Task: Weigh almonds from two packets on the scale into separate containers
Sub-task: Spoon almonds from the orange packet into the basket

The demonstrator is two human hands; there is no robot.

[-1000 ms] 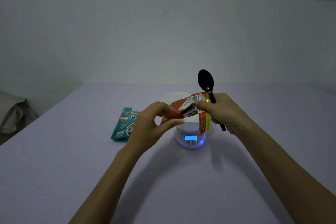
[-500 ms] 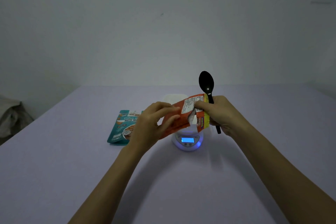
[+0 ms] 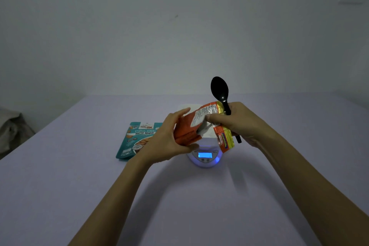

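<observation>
Both hands hold an orange almond packet [image 3: 188, 130] above the white scale [image 3: 204, 157], whose display glows blue. My left hand [image 3: 169, 138] grips the packet's lower left part. My right hand [image 3: 234, 122] pinches its top edge and also holds a black spoon [image 3: 219, 90] upright, bowl up. A white container [image 3: 187, 107] stands on the scale, mostly hidden behind the packet. A teal roasted-almonds packet [image 3: 137, 138] lies flat on the table left of the scale, partly behind my left hand.
The lilac table [image 3: 79, 185] stretches wide on all sides, with a grey wall behind. A crumpled grey cloth or bag [image 3: 10, 132] lies off the table's left edge.
The orange packet has been tilted and pulled wider; my left hand slid down from its top edge to grip its lower left part. The spoon stays upright in my right hand.
</observation>
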